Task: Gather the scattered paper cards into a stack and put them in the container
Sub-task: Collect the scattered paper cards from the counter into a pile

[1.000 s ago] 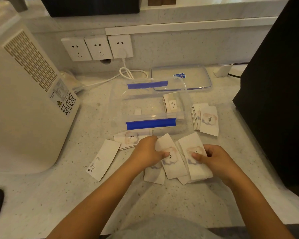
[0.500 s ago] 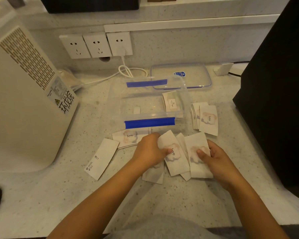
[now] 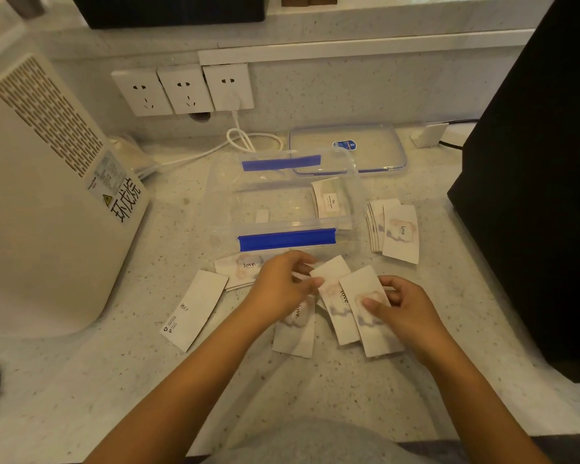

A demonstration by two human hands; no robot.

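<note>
White paper cards printed "love." lie scattered on the speckled counter in front of a clear container (image 3: 221, 209) with blue clips. My right hand (image 3: 406, 309) pinches one card (image 3: 375, 333) by its right edge, thumb on top. My left hand (image 3: 282, 286) grips the top of a neighbouring card (image 3: 335, 296) that overlaps it. Another card (image 3: 295, 336) lies partly under my left wrist. One card (image 3: 195, 309) lies face down at the left, a few cards (image 3: 238, 266) sit by the container's front, and a small stack (image 3: 395, 232) rests to its right. Some cards (image 3: 330, 202) are inside the container.
The container's clear lid (image 3: 349, 149) lies behind it. A white appliance (image 3: 47, 195) stands at the left, a black box (image 3: 533, 195) at the right. Wall sockets (image 3: 185, 88) and a white cable (image 3: 245, 142) are at the back.
Both hands have drawn the two held cards closer together, so they overlap more. The view has dipped slightly; the other cards have not moved.
</note>
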